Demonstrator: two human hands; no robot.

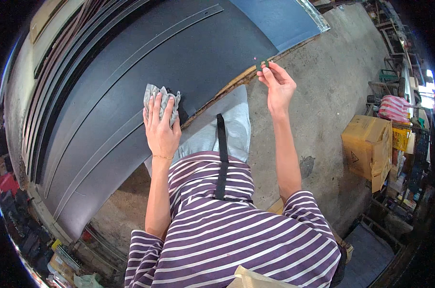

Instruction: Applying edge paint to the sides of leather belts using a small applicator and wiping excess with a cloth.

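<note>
My left hand [161, 126] presses a crumpled grey cloth [152, 96] against a broad dark sheet [126, 62], the fingers bent over the cloth. Long thin strips with stitch-like edges [172, 26] lie along the sheet. Raised off to the right, my right hand [279, 89] pinches a small dark green piece [263, 64] between thumb and fingertips, apart from the sheet. What kind of piece it is cannot be made out.
A blue panel [270, 21] lies at the far end of the dark sheet. More long dark strips [59, 81] run along the left. On the right, a cardboard box [364, 144] stands on the concrete floor [332, 72], near a red-and-white striped bag [394, 108] and cluttered shelving.
</note>
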